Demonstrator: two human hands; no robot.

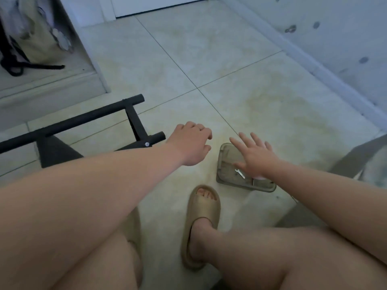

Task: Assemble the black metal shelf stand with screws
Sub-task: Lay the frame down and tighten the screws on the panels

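Splayed, empty right hand (254,155) overlaps tray (227,151) edge.

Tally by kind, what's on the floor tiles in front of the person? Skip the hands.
Black metal frame: 1
Clear tray: 1
Small wrench, lying in the tray: 1
Beige slippers: 2, one mostly hidden under the left leg
Total: 5

A room in a home: pale glossy floor tiles (209,59) run to a white baseboard (314,65) and a white door (157,3). A fabric bag (39,38) with black straps sits in a low white alcove. The seated person wears tan foam slides (201,216).
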